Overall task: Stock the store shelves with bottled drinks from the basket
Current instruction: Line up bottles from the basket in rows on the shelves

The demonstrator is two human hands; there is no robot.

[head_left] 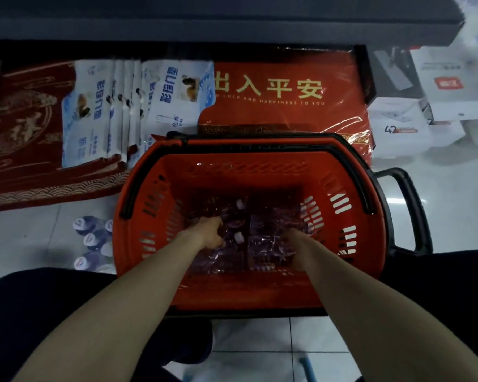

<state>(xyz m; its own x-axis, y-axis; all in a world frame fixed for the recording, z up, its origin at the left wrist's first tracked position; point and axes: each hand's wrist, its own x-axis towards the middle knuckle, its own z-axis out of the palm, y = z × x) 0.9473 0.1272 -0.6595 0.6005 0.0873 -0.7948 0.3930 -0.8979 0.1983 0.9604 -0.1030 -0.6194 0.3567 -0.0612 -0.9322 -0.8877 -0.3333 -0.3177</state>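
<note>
1. Left hand [209, 234] is curling its fingers around a clear, white-capped bottle [237, 238] lying in the basket [232, 161]
2. Right hand [295, 241] is reaching down among shiny bottles [262, 244]; its grip I cannot tell
3. Both forearms [138, 285] are stretching straight into the basket's slotted red plastic

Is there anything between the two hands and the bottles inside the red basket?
Nothing visible. The left hand and right hand are down among the bottles in the basket, and its black handles lie along the rim, not across the opening. Their grip is too blurred to judge.
</note>
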